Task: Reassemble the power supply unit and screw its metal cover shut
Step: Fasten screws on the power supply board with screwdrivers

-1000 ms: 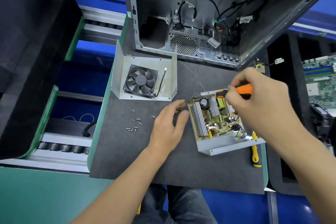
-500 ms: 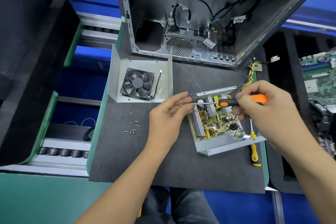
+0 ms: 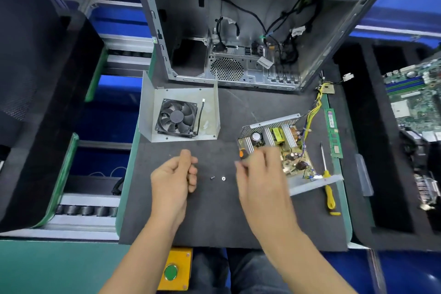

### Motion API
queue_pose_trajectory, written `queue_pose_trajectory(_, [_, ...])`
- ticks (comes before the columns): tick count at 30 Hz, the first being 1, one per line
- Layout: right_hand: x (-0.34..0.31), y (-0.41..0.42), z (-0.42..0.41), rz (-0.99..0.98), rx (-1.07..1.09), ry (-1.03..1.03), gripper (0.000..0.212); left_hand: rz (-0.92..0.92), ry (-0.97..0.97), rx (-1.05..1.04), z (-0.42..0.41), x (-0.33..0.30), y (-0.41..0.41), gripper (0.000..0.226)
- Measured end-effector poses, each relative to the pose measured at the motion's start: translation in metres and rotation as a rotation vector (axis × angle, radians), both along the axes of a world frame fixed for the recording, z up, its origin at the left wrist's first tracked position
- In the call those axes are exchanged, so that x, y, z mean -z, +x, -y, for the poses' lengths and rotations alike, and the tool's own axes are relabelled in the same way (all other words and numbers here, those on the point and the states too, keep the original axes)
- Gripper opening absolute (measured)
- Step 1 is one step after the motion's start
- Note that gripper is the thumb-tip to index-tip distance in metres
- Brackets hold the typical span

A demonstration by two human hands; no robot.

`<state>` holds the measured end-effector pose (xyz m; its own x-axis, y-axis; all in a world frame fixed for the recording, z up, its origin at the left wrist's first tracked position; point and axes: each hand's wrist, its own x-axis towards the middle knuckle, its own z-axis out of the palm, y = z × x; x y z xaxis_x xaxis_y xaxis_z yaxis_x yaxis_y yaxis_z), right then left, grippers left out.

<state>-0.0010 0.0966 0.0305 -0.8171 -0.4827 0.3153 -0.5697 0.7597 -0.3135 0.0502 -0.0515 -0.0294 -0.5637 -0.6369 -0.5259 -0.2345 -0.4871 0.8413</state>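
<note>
In the head view, the open power supply base, its circuit board bare, lies near the right edge of the dark bench mat. Its metal cover, fan inside, sits well apart toward the mat's left rear, in front of the empty computer case. Two loose screws lie on the mat between the hands.

The step appears to be screw fetching: the cover is not yet on. The left hand has its fingers curled; whether it holds a screw, I cannot tell. The right hand, blurred, grips an orange-handled screwdriver, mostly hidden. A yellow screwdriver lies by the right edge.

Next, the cover likely needs lifting over the base and its holes aligning.
</note>
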Motion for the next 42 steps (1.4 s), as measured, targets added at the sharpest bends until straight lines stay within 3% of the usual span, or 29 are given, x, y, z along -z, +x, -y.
queue_pose_trajectory(4, [0.01, 0.001, 0.023, 0.037, 0.112, 0.501, 0.048, -0.066, 0.113, 0.007, -0.002, -0.006, -0.003, 0.029])
queue_pose_trajectory(6, [0.006, 0.001, 0.009, -0.058, 0.092, 0.434, 0.048, -0.082, 0.134, 0.069, -0.002, -0.006, -0.002, 0.021])
queue_pose_trajectory(9, [-0.005, -0.019, -0.037, -0.121, 0.214, 0.038, 0.019, -0.093, 0.15, 0.097, -0.005, -0.004, -0.003, 0.017])
queue_pose_trajectory(12, [0.002, -0.055, -0.116, 0.152, 0.556, -0.233, 0.008, -0.124, 0.184, 0.084, -0.011, -0.001, -0.006, 0.013])
queue_pose_trajectory(14, [0.015, -0.068, -0.155, 0.501, 0.685, -0.106, 0.015, -0.13, 0.198, 0.079, -0.015, 0.001, -0.009, 0.012])
queue_pose_trajectory(16, [0.03, -0.069, -0.17, 0.743, 0.661, 0.021, 0.025, -0.136, 0.201, 0.084, -0.018, 0.002, -0.012, 0.011])
queue_pose_trajectory(19, [0.033, -0.077, -0.172, 0.829, 0.577, -0.051, 0.033, -0.157, 0.21, 0.105, -0.022, 0.003, -0.017, 0.016])
queue_pose_trajectory(22, [0.034, -0.079, -0.176, 0.915, 0.452, 0.078, 0.053, -0.154, 0.221, 0.102, -0.023, 0.0, -0.02, 0.013])
queue_pose_trajectory(25, [0.047, -0.066, -0.175, 0.828, 0.428, 0.215, 0.065, -0.135, 0.226, 0.087, -0.025, -0.004, -0.025, 0.01])
queue_pose_trajectory(29, [0.045, -0.069, -0.183, 0.641, 0.518, 0.02, 0.022, -0.138, 0.277, 0.068, -0.03, -0.01, -0.03, 0.011])
queue_pose_trajectory(31, [0.033, -0.072, -0.192, 0.553, 0.6, -0.077, 0.022, -0.161, 0.32, 0.064, -0.032, -0.014, -0.033, 0.012])
queue_pose_trajectory(33, [0.013, -0.073, -0.194, 0.474, 0.631, -0.311, 0.023, -0.193, 0.367, 0.065, -0.033, -0.019, -0.036, 0.013])
queue_pose_trajectory(36, [-0.023, -0.066, -0.17, 0.492, 0.381, -0.751, 0.03, -0.255, 0.415, 0.084, -0.037, -0.026, -0.04, 0.016])
queue_pose_trajectory(39, [-0.043, -0.053, -0.125, 0.566, 0.151, -0.77, 0.027, -0.315, 0.421, 0.104, -0.04, -0.03, -0.045, 0.017])
queue_pose_trajectory(42, [-0.04, -0.045, -0.089, 0.682, 0.087, -0.757, 0.014, -0.35, 0.393, 0.138, -0.042, -0.033, -0.049, 0.016])
